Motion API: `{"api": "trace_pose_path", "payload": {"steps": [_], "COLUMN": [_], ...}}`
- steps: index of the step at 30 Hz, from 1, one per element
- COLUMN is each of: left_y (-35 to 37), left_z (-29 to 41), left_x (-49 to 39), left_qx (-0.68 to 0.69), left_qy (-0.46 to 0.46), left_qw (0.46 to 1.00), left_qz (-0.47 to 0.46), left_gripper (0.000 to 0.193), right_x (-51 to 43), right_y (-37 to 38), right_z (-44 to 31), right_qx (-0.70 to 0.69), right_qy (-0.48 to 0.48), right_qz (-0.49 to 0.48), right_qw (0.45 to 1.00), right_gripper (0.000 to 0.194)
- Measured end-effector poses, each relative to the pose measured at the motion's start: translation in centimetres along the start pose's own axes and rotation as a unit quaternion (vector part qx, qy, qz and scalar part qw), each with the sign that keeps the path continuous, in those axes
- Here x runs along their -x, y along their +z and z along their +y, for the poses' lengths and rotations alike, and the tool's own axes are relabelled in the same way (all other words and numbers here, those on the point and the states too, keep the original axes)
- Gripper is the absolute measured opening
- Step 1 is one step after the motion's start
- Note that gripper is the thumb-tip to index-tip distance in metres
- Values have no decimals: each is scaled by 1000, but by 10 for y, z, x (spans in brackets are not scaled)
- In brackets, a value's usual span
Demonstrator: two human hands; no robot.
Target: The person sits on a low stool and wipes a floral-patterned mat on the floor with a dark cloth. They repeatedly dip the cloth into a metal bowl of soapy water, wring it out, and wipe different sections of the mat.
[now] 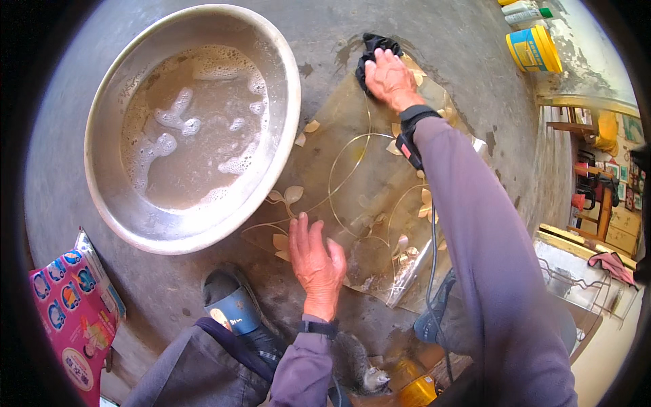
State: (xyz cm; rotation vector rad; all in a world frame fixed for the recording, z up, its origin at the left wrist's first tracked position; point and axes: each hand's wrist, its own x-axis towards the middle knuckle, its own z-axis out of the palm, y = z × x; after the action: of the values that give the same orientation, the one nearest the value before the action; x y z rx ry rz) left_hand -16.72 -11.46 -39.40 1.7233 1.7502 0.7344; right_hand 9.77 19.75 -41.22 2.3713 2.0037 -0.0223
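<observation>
A transparent plastic sheet (pixel 376 168) printed with leaves and curling lines lies on the concrete floor. My right hand (pixel 391 79) presses a wet black cloth (pixel 374 43) onto the sheet's far corner. Nearer to me, my left hand (pixel 316 254) rests palm down on the sheet's near left part, fingers apart and holding nothing. A wide metal basin (pixel 101 152) of murky, soapy water stands to the left of the sheet, close to its edge. Near my right foot, part of the sheet is creased and shiny.
A pink printed bag (pixel 76 325) stands at the lower left. My slippered foot (pixel 236 305) is beside the basin. A yellow bucket (pixel 534 49) and bottles stand at the upper right. Near my feet are a cat (pixel 374 379) and a yellow container (pixel 419 391). A wire rack (pixel 574 285) is at right.
</observation>
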Motion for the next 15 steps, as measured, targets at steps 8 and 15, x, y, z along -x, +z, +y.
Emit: {"api": "trace_pose_path", "payload": {"steps": [8, 15], "left_y": [1, -3], "left_z": [-5, -5], "left_x": [0, 1], "left_qx": [2, 4], "left_qy": [23, 20], "left_qw": [1000, 1000], "left_qz": [2, -7], "left_gripper": [43, 44], "right_x": [148, 188], "right_y": [-6, -20], "right_z": [-34, -50], "right_qx": [-68, -45], "right_qy": [-82, -112], "right_qz": [81, 83], "right_qw": [991, 989], "right_gripper": [53, 53]}}
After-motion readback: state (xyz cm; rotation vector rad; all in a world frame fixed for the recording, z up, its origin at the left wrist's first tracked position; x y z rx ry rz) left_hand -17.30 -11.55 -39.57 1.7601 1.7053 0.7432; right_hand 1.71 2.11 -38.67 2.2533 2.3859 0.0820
